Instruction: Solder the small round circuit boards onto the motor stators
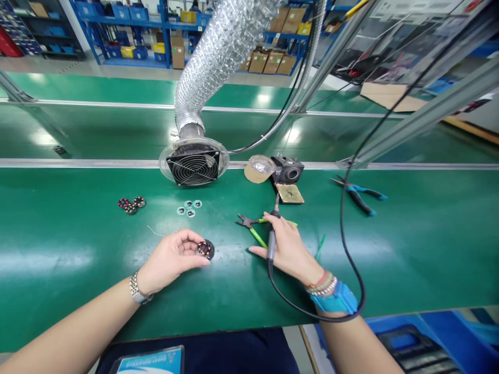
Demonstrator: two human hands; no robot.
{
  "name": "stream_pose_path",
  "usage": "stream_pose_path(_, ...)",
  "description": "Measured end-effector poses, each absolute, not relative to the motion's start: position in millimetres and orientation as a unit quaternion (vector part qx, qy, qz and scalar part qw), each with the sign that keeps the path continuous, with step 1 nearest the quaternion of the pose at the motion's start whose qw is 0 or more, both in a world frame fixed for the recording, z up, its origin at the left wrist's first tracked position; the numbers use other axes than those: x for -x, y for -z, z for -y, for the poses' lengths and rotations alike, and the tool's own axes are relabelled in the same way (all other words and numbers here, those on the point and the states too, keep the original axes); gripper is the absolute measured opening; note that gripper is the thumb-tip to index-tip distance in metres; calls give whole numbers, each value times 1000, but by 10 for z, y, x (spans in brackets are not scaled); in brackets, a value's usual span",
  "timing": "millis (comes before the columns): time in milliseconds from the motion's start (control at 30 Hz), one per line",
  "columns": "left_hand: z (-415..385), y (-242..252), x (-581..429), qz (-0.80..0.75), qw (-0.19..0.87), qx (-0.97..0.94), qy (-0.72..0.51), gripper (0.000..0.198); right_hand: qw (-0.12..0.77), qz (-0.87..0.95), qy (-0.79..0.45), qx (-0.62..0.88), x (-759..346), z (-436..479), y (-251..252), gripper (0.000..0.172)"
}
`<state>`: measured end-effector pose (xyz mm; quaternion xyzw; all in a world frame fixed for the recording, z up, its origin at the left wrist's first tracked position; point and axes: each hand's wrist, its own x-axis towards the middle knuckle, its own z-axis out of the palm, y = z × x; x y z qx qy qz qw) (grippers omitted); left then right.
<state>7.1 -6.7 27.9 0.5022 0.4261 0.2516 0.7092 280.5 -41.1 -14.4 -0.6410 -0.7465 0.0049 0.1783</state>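
**Left hand pinches a disc, right hand grips a soldering iron**

From my screen, I see the left hand (171, 259) at 11 o'clock. It is held narrow, pinching a small, round, dark disc with red spots (206, 250) between thumb and fingers. The right hand (289, 250) is at 1 o'clock, holding a thin black-and-grey soldering iron (272, 244) with a long black cord (312, 306). Pliers with green handles (257, 235) lie just beside it on the green counter (58, 270). A round black fan with a wire guard (193, 169) sits at 12 o'clock. Pliers with blue handles (360, 200) lie at 2 o'clock.
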Motion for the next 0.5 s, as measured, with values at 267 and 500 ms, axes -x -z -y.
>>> stream_pose_path(267,79,-275,-42,-413,711,-499,-274,33,185,775,31,603,-2729,492,271,24)
stream_pose_path(500,87,-247,-25,-365,746,-466,-306,32,269,774,52,571,-2665,529,192,19)
